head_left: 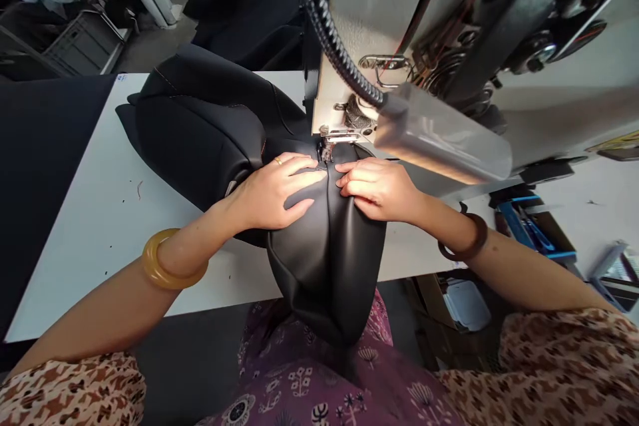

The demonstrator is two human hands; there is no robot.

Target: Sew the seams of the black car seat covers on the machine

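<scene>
A black leather-like cover [304, 259] with stitched seams lies under the presser foot [327, 150] of a sewing machine [369, 20]. Its front end hangs over the table edge onto my lap. My left hand [279, 193] rests flat on the cover, left of a lengthwise seam, fingers stretched toward the foot and thumb apart. On the other side of that seam, my right hand [379, 188] has its fingers bent and pressed together on the material, gripping it close to the foot. The needle tip is too small to make out.
A lamp [444, 136] on a braided flexible neck [334, 33] hangs just above my right hand. The white table [200, 306] carries loose thread bits at left. More black material [244, 13] lies behind. A blue box [536, 226] with tools stands at right.
</scene>
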